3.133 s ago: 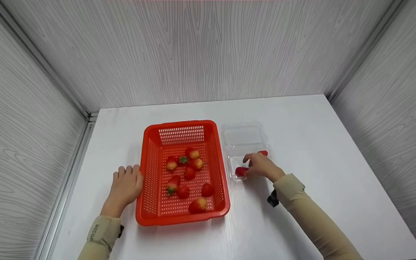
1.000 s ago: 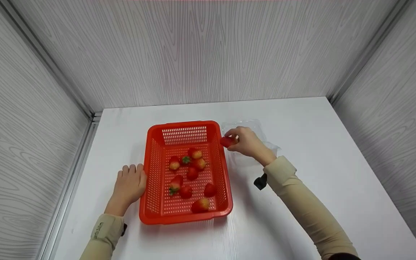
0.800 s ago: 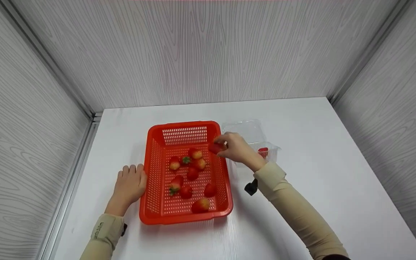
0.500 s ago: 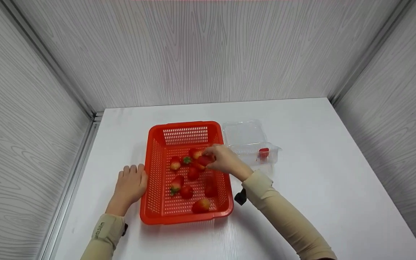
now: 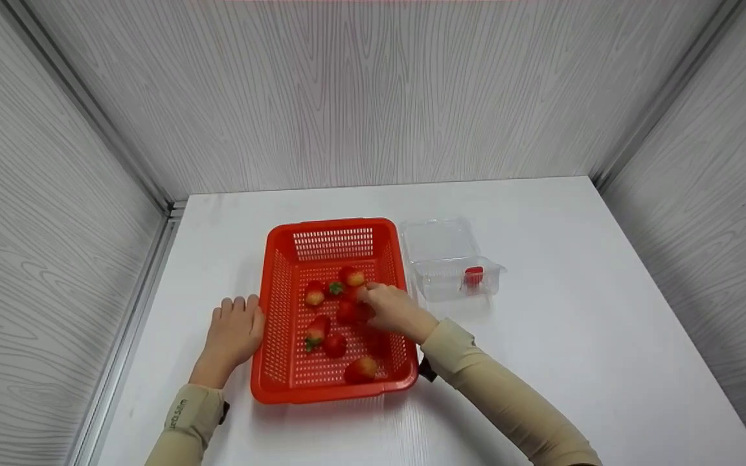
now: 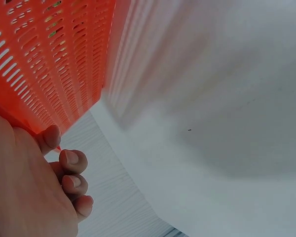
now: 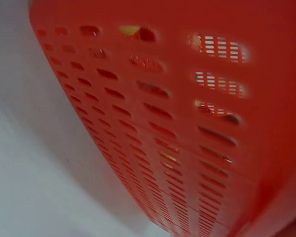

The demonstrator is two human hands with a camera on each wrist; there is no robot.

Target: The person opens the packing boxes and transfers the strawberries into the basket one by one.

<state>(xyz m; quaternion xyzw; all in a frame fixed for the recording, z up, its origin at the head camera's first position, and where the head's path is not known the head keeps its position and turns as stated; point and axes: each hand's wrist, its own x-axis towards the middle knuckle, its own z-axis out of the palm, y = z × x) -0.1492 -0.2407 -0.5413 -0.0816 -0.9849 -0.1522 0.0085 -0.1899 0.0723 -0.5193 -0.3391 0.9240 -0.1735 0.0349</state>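
In the head view, a red perforated basket (image 5: 318, 391) holds several strawberries (image 5: 361, 369). My right hand (image 5: 397, 313) reaches over its right rim, fingers low and curled. A strawberry (image 5: 364, 314) shows darkly just under those fingertips, mostly covered and a little blurred. At the basket's left side my left hand (image 5: 236, 330) holds the rim; the left wrist view shows its thumb and curled fingers (image 6: 73, 158) at the rim's edge. The right wrist view is filled by the basket's slotted side (image 7: 138, 113), and the right fingers are hidden there.
A clear hinged plastic box (image 5: 454, 285) stands right of the basket with its lid (image 5: 439, 239) laid back. One strawberry (image 5: 473, 276) is inside, near its right end. Pale wood-grain walls (image 5: 373, 90) enclose the white table (image 5: 580, 310) at back and sides.
My right hand took a strawberry from the clear box, carried it left over the rim, and lowered it into the basket. The box shifted and now shows its front wall. My left hand stayed.
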